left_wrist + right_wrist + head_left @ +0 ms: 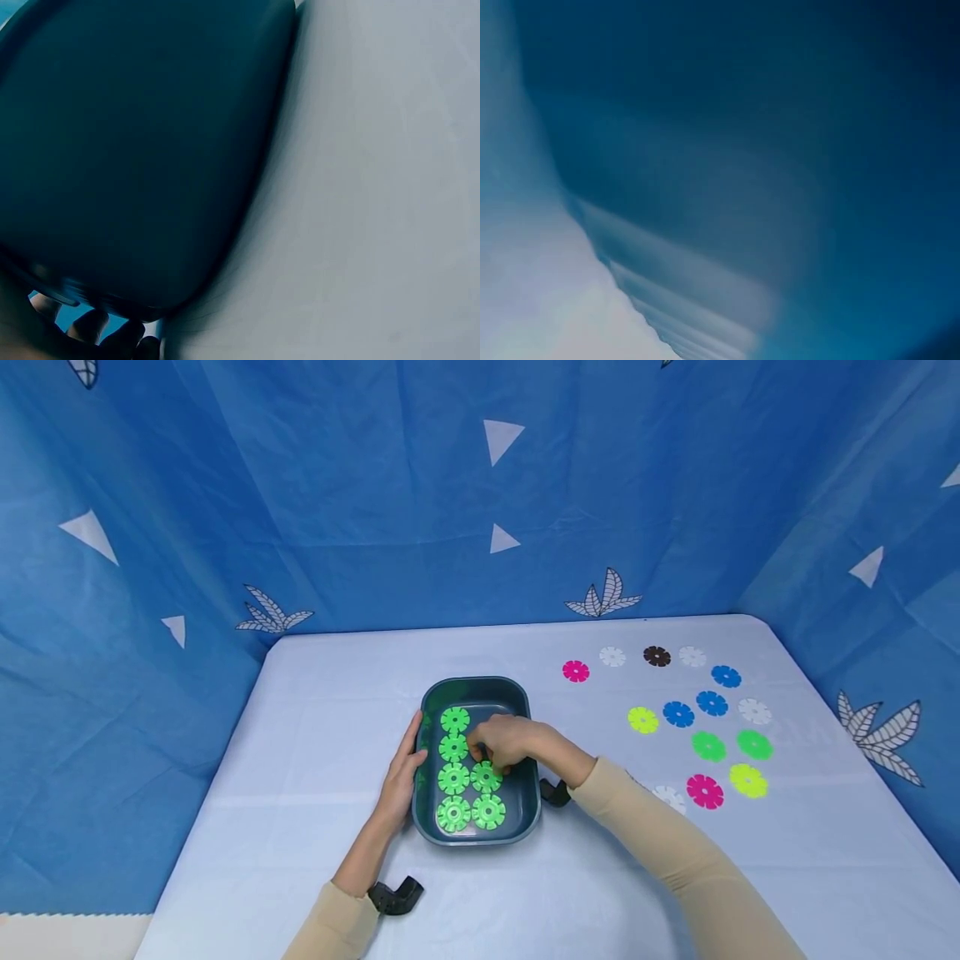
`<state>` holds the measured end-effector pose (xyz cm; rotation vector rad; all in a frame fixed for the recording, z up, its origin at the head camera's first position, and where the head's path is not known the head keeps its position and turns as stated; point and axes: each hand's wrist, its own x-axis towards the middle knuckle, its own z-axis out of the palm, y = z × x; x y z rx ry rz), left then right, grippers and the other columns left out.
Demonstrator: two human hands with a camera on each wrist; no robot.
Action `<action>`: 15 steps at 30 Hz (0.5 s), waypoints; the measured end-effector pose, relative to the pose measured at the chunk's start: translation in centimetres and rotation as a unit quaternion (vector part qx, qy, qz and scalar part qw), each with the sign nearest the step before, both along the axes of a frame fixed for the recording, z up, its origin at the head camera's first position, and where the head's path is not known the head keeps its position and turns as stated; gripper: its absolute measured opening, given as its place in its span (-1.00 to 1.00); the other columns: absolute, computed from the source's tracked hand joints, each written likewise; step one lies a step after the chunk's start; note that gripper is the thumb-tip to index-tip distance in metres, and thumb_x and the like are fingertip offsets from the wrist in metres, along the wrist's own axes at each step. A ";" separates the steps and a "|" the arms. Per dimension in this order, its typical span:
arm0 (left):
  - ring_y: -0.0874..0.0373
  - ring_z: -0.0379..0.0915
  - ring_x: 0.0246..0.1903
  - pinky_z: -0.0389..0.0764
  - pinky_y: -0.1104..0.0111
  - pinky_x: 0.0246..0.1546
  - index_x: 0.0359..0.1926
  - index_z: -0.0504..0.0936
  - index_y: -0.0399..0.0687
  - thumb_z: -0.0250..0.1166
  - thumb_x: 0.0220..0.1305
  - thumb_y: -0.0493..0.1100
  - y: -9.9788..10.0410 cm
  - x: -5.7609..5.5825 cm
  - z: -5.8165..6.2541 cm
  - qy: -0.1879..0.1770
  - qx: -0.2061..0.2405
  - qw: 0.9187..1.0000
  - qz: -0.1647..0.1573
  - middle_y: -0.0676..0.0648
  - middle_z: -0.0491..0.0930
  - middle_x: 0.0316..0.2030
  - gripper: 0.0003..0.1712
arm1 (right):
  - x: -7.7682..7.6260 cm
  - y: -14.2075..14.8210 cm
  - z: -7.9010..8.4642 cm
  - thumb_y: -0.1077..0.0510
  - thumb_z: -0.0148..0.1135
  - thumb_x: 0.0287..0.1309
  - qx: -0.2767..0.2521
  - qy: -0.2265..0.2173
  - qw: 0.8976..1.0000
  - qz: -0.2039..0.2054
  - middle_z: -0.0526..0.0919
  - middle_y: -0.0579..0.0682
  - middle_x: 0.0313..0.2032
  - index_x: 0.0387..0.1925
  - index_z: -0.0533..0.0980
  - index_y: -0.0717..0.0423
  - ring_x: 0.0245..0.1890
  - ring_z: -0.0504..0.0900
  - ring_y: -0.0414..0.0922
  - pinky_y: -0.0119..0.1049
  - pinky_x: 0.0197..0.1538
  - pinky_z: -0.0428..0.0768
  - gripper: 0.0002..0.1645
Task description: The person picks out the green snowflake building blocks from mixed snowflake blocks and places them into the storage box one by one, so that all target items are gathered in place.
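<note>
A dark teal rectangular tray [517,831] stands on the table in the head view. Inside lie several green notched plastic discs [453,814], a longer column on the left and a shorter one beside it. My left hand [399,777] grips the tray's left side, thumb at the rim and fingers along the outer wall; the left wrist view shows its fingertips [90,326] below the tray's dark wall [142,150]. Reaching over the right rim, my right hand [506,739] has bent fingers at the upper disc of the shorter column [486,778]. The right wrist view is too blurred to show its fingers.
Loose notched discs in pink [705,791], yellow [748,781], blue [678,714], green [708,746], white [754,711] and brown [657,657] lie scattered right of the tray on the white-covered table [322,710]. A blue patterned curtain [375,510] hangs behind.
</note>
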<state>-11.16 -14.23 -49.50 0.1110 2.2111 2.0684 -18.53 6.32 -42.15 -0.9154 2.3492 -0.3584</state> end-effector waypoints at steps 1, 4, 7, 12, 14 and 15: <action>0.13 -0.39 0.55 -0.32 0.02 0.53 0.55 -0.06 0.33 -0.20 0.51 -0.17 0.0 0.0 0.0 0.000 0.001 1.000 0.000 0.17 -0.16 0.55 -0.34 | 0.0 0.1 0.2 0.32 0.45 -0.03 -0.006 0.004 1.000 0.004 0.58 -0.13 -0.56 -0.29 0.60 0.01 -0.56 0.57 -0.22 -0.39 -0.42 0.50 -0.74; 0.12 -0.39 0.55 -0.33 0.01 0.53 0.55 -0.06 0.32 -0.21 0.51 -0.17 -0.1 0.1 0.0 -0.004 0.005 1.000 0.001 0.16 -0.17 0.56 -0.34 | -0.2 0.8 1.1 0.30 0.44 -0.01 -0.045 0.016 0.999 0.019 0.61 -0.09 -0.46 -0.20 0.61 0.06 -0.46 0.53 -0.23 -0.39 -0.36 0.52 -0.72; 0.12 -0.40 0.55 -0.33 0.00 0.52 0.55 -0.06 0.34 -0.21 0.51 -0.17 -0.1 0.2 0.0 -0.010 0.004 1.000 0.004 0.16 -0.18 0.56 -0.34 | -0.3 2.1 2.2 0.30 0.41 0.04 -0.109 0.007 0.994 0.021 0.63 -0.01 -0.34 -0.15 0.59 0.13 -0.42 0.54 -0.22 -0.40 -0.31 0.57 -0.71; 0.12 -0.41 0.55 -0.34 -0.02 0.52 0.54 -0.06 0.36 -0.21 0.51 -0.16 0.0 0.1 0.1 -0.011 -0.007 1.000 0.005 0.17 -0.18 0.56 -0.34 | 0.0 5.9 3.2 0.31 0.36 0.10 -0.212 -0.036 0.976 -0.029 0.62 0.02 -0.30 -0.15 0.57 0.12 -0.42 0.60 -0.17 -0.35 -0.29 0.65 -0.75; 0.13 -0.41 0.55 -0.34 -0.01 0.52 0.54 -0.05 0.38 -0.21 0.52 -0.16 0.0 0.0 0.1 -0.011 -0.011 1.000 0.003 0.18 -0.18 0.56 -0.34 | 0.4 7.9 3.2 0.32 0.35 0.10 -0.234 -0.043 0.969 -0.066 0.62 0.01 -0.31 -0.13 0.58 0.14 -0.38 0.61 -0.14 -0.32 -0.27 0.66 -0.74; 0.14 -0.41 0.55 -0.34 -0.01 0.52 0.54 -0.05 0.39 -0.21 0.52 -0.15 0.0 0.0 0.2 -0.012 -0.011 1.000 0.003 0.19 -0.18 0.55 -0.34 | 0.6 9.0 3.0 0.31 0.34 0.10 -0.242 -0.044 0.966 -0.085 0.62 0.01 -0.31 -0.13 0.58 0.15 -0.35 0.60 -0.13 -0.30 -0.25 0.66 -0.74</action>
